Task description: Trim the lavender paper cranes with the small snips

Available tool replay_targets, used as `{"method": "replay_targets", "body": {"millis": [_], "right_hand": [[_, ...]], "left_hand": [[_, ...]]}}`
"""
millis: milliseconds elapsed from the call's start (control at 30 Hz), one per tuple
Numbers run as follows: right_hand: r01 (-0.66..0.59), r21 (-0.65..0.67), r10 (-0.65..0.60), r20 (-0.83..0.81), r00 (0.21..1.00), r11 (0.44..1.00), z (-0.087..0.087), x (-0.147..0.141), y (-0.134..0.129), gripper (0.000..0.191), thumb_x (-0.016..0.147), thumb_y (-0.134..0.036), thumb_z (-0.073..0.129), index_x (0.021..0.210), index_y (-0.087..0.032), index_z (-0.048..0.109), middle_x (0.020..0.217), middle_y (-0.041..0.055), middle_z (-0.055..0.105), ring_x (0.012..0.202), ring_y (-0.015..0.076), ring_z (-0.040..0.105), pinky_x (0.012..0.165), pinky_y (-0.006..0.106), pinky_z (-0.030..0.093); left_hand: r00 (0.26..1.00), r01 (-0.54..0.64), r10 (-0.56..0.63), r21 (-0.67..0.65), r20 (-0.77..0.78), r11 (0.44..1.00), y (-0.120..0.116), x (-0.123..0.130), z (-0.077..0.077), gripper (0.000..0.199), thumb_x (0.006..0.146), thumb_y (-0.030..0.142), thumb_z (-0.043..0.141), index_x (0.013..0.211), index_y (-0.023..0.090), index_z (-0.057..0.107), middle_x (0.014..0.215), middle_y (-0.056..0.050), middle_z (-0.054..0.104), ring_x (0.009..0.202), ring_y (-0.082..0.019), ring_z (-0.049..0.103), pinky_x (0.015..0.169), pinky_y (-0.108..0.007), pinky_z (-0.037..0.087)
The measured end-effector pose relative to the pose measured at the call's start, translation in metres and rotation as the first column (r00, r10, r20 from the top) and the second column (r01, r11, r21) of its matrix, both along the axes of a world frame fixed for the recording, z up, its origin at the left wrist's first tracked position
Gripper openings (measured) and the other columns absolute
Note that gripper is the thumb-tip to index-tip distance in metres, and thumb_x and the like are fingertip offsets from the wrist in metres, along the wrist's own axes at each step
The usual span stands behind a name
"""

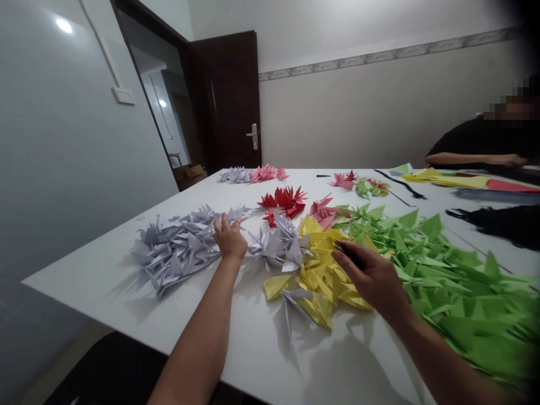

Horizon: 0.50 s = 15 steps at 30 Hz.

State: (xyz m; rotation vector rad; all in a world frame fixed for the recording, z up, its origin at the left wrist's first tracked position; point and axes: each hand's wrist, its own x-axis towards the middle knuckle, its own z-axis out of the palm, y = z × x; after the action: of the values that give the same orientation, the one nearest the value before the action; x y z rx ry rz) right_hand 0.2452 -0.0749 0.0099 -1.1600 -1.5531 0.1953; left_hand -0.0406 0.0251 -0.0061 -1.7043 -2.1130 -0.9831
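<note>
My left hand (231, 239) reaches to the right edge of a pile of white folded paper cranes (177, 244), its fingers apart and touching the paper. A smaller cluster of white cranes (276, 244) lies just right of that hand. My right hand (375, 278) is over the yellow folded cranes (323, 273), thumb and fingers closed around a small dark object (353, 254) whose kind I cannot make out. In front of the yellow heap, one white folded piece (297, 304) leans against a yellow one. Green folded cranes (455, 287) spread out beside my right forearm.
Red cranes (284, 202) and pink cranes (268, 172) lie farther back on the white table (126, 315). Black cord (502, 224) and coloured paper sheets (451, 179) are at the right. A person in black (476, 140) sits across the table, arm resting on it.
</note>
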Motion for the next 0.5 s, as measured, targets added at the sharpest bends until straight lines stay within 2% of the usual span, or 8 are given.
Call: {"method": "replay_targets", "body": {"millis": [100,200,267,367,500], "right_hand": [[-0.003,0.000,0.003,0.008,1.000,1.000,0.000,0.000,0.000,0.036,0.078,-0.047,0.063,0.096,-0.017,0.072,0.087,0.0098,0.075,0.072,0.0226,0.070,0.069,0.038,0.058],[-0.011,0.003,0.011,0.026,1.000,1.000,0.000,-0.001,-0.002,0.035,0.079,-0.045,0.063,0.096,-0.016,0.072,0.088,0.0104,0.075,0.073,0.0229,0.070,0.070,0.038,0.058],[-0.028,0.008,0.028,0.031,0.999,1.000,0.000,-0.003,-0.002,0.034,0.080,-0.045,0.063,0.096,-0.017,0.072,0.089,0.0102,0.075,0.074,0.0227,0.070,0.071,0.038,0.058],[-0.034,0.029,0.033,0.034,0.999,0.999,0.000,-0.004,-0.001,0.031,0.080,-0.043,0.063,0.095,-0.017,0.071,0.089,0.0095,0.075,0.074,0.0223,0.071,0.070,0.037,0.058],[0.000,0.139,-0.007,0.054,0.999,0.990,0.000,-0.006,-0.002,0.027,0.083,-0.040,0.061,0.098,-0.019,0.070,0.092,0.0086,0.074,0.077,0.0215,0.070,0.071,0.034,0.058]], "left_hand": [[0.999,0.014,-0.013,-0.018,0.029,1.000,0.010,-0.003,-0.011,0.042,0.080,0.011,0.046,0.115,0.022,0.067,0.142,-0.015,0.045,0.133,-0.040,0.032,0.097,-0.057,0.038],[0.997,0.018,-0.016,-0.028,0.069,0.999,0.017,-0.013,-0.020,0.035,0.081,0.014,0.046,0.105,0.020,0.071,0.126,-0.014,0.059,0.123,-0.034,0.044,0.097,-0.052,0.039],[0.997,0.040,-0.039,-0.017,0.072,0.999,0.020,-0.018,-0.020,0.030,0.082,0.016,0.047,0.097,0.019,0.072,0.114,-0.013,0.066,0.113,-0.030,0.052,0.097,-0.047,0.040],[0.994,0.074,-0.076,0.036,0.072,0.997,0.019,-0.021,-0.012,0.028,0.083,0.017,0.046,0.092,0.017,0.072,0.101,-0.012,0.070,0.101,-0.026,0.059,0.096,-0.042,0.040],[0.990,0.098,-0.113,0.169,0.082,0.981,0.012,-0.015,0.006,0.030,0.086,0.021,0.042,0.099,0.014,0.068,0.102,-0.014,0.069,0.101,-0.026,0.061,0.095,-0.040,0.041]]}}
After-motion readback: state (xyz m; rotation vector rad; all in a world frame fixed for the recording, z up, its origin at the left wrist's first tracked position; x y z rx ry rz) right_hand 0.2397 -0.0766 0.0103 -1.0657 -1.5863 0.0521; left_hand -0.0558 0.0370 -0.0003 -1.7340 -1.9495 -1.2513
